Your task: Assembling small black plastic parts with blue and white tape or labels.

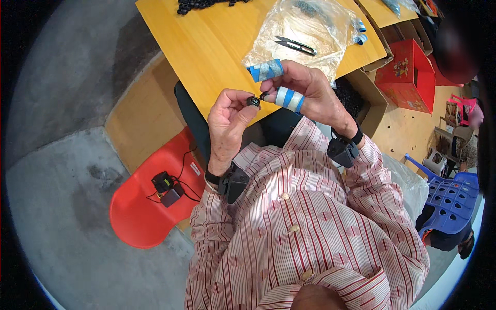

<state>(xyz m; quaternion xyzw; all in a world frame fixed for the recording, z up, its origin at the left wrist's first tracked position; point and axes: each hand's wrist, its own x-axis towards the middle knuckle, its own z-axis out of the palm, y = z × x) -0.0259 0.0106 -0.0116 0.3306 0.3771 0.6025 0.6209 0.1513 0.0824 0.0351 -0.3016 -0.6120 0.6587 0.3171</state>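
My left hand (227, 124) is closed, its thumb and forefinger pinching a small round black part (253, 101) over the table's near edge. Close beside it, my right hand (318, 98) has blue and white tape wrapped around two of its fingers. A tiny dark piece (264, 96) shows at the tip of the right thumb, almost touching the round part; its exact kind is too small to tell. Beyond the hands, black thread snips (296, 45) lie on a clear plastic bag (268, 31) on the yellow wooden table (206, 41).
Black small parts (209, 5) are heaped at the table's far edge. A cardboard box (373, 103) with more dark parts stands right of my lap, near a red box (405, 77). An orange-red chair (139, 206) holding cabled devices is on the left; a blue chair (452, 199) is at right.
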